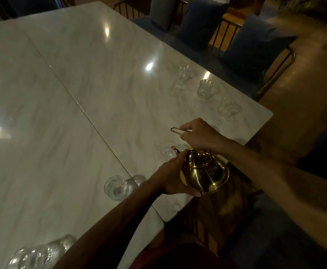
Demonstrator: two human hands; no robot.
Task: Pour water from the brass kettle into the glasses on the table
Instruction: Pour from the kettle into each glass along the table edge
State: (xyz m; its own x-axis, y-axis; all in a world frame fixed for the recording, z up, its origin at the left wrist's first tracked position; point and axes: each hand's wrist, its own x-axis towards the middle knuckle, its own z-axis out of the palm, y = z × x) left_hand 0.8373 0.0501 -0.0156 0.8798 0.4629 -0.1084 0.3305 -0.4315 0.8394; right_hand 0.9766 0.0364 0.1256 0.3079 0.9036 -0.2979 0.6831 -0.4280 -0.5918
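Observation:
The brass kettle [205, 171] is tilted over the near right edge of the marble table [71, 94], its spout over a clear glass [167, 149]. My right hand [197, 134] grips the kettle's thin wire handle above it. My left hand [173, 176] cups the kettle's left side and base. Another glass [115, 187] stands to the left of my left wrist. Three more glasses [204, 89] stand in a row along the far right edge of the table. Whether water flows from the spout cannot be seen.
A large clear glass vessel [40, 255] sits at the bottom left on the table. Blue cushioned chairs [253, 43] with brass frames line the table's far right side. A wooden chair [226, 208] stands under the kettle by the table edge.

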